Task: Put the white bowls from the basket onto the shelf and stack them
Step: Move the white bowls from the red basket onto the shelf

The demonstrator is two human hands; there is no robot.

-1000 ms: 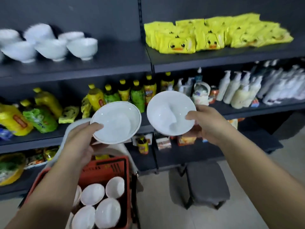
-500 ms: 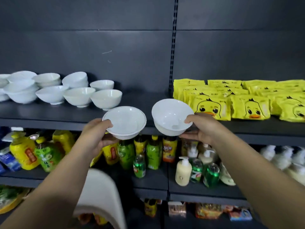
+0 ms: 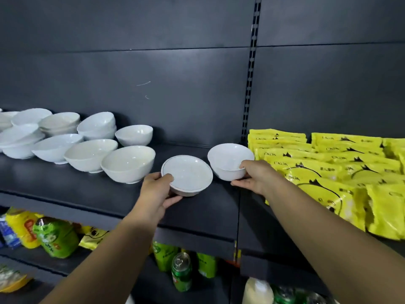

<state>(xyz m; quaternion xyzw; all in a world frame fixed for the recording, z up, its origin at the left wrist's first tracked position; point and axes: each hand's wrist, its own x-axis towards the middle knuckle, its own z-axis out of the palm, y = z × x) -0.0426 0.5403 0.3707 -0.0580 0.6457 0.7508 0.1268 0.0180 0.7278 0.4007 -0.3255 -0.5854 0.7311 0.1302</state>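
My left hand [image 3: 158, 189] grips a shallow white bowl [image 3: 188, 175] by its near rim, low over the dark top shelf [image 3: 87, 189], tilted toward me. My right hand [image 3: 255, 175] holds a deeper white bowl [image 3: 228, 160] by its right side, right of the first bowl, at shelf level. Whether either bowl rests on the shelf I cannot tell. To the left stand several white bowls [image 3: 128, 163], some single, some stacked [image 3: 97, 128]. The basket is out of view.
Yellow duck-print packets [image 3: 341, 172] fill the shelf right of the upright post [image 3: 249, 84], close to my right hand. Below, green and yellow bottles [image 3: 57, 238] and a green can [image 3: 181, 273] sit on a lower shelf. Bare shelf lies in front of the bowls.
Both hands have carried their bowls up from the basket and forward onto the top shelf, lowering them beside the row of bowls. My view has risen from the basket to the shelf.
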